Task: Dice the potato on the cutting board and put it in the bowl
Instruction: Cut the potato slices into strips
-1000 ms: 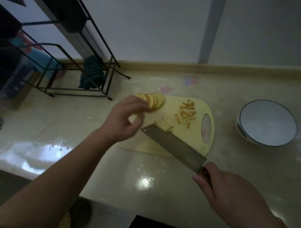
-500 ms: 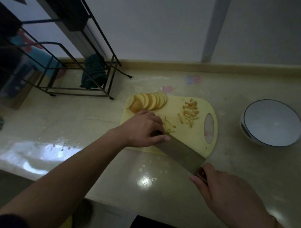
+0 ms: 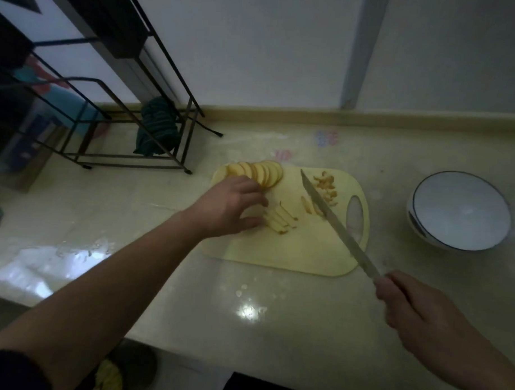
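dim kitchen corner; pale glossy countertop (image 3: 275, 318) against a white wall, black wire rack (image 3: 131, 108) at back left with a dark cloth (image 3: 156, 130) hanging in it.

item: yellow cutting board (image 3: 292, 251), handle hole toward the bowl.
item: white bowl (image 3: 460, 210), dark rim, on the counter right of the board, apart from it, nothing visible inside.
item: potato, in three lots on the board. fanned round slices (image 3: 260, 171) at the far left corner; a short stack of strips (image 3: 280, 219) mid-board; small diced bits (image 3: 326, 185) at the far right, near the handle hole.
item: left hand (image 3: 229, 205), fingers curled down over the near-left end of the strips, thumb below them; seems to steady them, though actual contact is hard to read.
item: right hand (image 3: 412, 311), wrapped round the handle of the knife (image 3: 334, 221), off the board's near-right corner.

key relation: the blade runs diagonally from the right hand up toward the far edge, lying right of the strips and apart from them, edge-on to the camera. the strips' long axes run roughly parallel to it. judged: dicing needs a crosswise cut, so either strips or blade must turn; the left hand is the nearer to the strips.
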The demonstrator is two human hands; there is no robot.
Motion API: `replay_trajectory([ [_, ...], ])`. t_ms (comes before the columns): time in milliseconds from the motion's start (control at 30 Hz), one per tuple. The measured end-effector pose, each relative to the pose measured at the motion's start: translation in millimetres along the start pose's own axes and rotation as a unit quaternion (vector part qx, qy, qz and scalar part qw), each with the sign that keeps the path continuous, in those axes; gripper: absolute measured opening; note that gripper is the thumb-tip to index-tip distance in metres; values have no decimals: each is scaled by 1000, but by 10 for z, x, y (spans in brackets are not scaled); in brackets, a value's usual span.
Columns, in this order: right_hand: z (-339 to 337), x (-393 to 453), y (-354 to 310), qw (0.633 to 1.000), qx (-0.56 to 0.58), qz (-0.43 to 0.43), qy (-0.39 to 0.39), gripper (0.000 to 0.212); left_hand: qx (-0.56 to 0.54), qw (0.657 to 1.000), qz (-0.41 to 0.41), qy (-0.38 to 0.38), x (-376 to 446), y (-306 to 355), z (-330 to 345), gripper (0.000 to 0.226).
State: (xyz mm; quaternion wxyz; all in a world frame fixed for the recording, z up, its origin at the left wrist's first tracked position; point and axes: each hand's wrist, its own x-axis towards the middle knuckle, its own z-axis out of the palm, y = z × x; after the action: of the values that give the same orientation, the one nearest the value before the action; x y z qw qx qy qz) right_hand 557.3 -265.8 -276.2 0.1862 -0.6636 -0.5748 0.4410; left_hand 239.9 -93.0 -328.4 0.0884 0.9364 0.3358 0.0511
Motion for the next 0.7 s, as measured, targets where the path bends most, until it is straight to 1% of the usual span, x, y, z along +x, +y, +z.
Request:
replay_trajectory([
  [67, 83, 139, -27, 999, 30, 13, 0, 66, 7, 999, 6, -33, 43, 78, 92, 45],
  [133, 151, 226, -44, 999, 43, 29, -2, 63, -8, 998, -12, -58, 90, 126, 155, 55],
  [200, 208, 274, -51, 998, 46, 32, 3, 63, -35, 996, -32, -77, 126, 157, 179, 60],
  [300, 264, 299, -32, 998, 55, 36, 1, 63, -55, 993, -44, -91, 185, 178, 184, 60],
  [467, 305, 285, -47, 998, 53, 27, -23, 58, -68, 990, -49, -110, 285, 190, 150, 61],
  [567, 310, 263, -64, 999, 32, 18, -12, 57, -61, 990, -56, -113, 297, 211, 138, 59],
  [633, 317, 265, -78, 999, 36, 14, -3, 57, -56, 990, -67, -110, 298, 216, 132, 59],
  [700, 320, 284, -84, 998, 50, 28, -6, 58, -72, 987, -83, -113, 312, 227, 127, 58],
])
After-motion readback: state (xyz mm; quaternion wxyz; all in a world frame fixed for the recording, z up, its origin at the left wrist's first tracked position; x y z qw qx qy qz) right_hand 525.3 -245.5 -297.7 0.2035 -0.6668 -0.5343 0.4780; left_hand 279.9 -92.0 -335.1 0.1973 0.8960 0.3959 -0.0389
